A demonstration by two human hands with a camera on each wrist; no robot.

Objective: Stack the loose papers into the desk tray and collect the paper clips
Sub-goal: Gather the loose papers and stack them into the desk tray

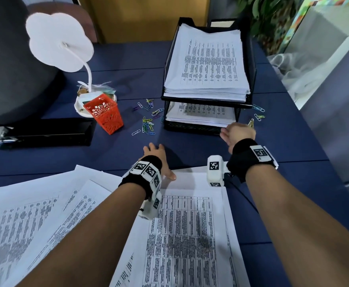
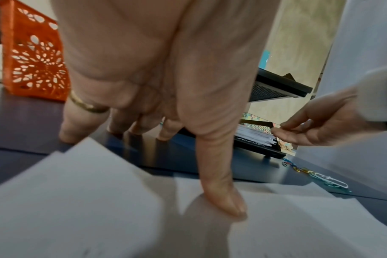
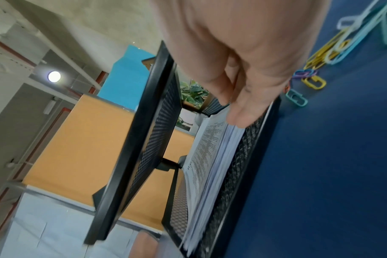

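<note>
Black mesh two-tier desk tray (image 1: 250, 65) sits at the back right of the blue desk (image 1: 117, 59) — top tier holds a thick stack of printed sheets (image 1: 206, 63), bottom tier a thinner stack (image 1: 200, 116). Orange perforated basket (image 1: 107, 116) stands left of the tray, tilted; contents not readable. Coloured paper clips (image 1: 147, 121) lie scattered on the desk between basket and tray, a few more clips (image 1: 258, 112) off the tray's right front corner. Loose papers (image 1: 186, 224) spread across the near edge, overlapping. Left hand (image 1: 158, 160) is planted on the desk at the papers' far edge — fingers straight and spread, thumb (image 2: 223, 200) pressing flat on the top sheet, gripping nothing. Right hand (image 1: 238, 133) reaches to the bottom tier's front right corner, fingertips (image 3: 241, 118) resting against the edge of that stack; fingers nearly straight, no curl round anything visible.
</note>
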